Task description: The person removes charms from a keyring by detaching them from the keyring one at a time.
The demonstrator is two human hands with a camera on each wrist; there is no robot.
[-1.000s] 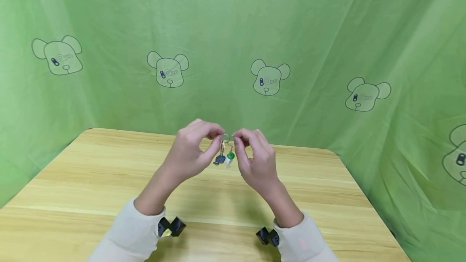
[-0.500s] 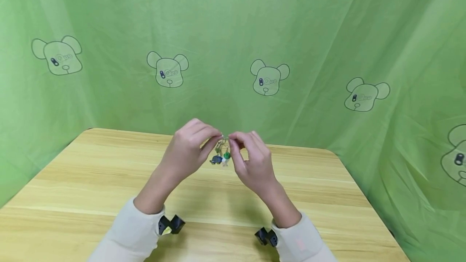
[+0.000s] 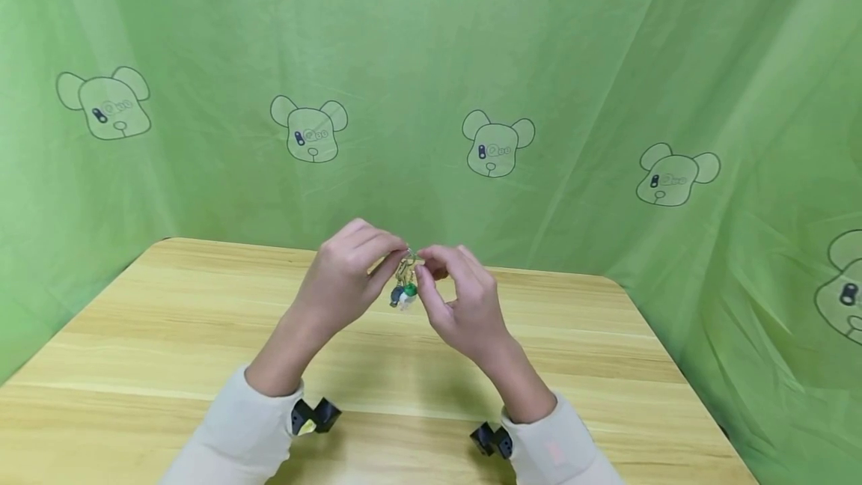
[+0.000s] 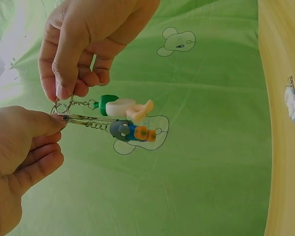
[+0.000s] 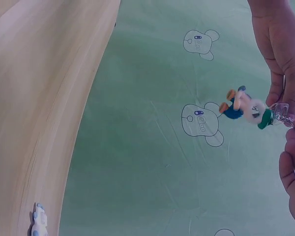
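hands closed in since before; left hand [image 3: 343,275] and right hand [image 3: 461,298] both pinch key ring [image 4: 60,109], charms [image 4: 125,120] probably hanging straight below.

small white charm [image 4: 291,102] on wooden table [image 3: 168,335]; green bear-print backdrop [image 3: 606,58].

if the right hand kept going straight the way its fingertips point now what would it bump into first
Most likely the left hand. The right hand pinches the key ring with fingertips aimed at the left hand's fingertips, almost touching them. The two small charms hang just below that line; depth is hard to judge.
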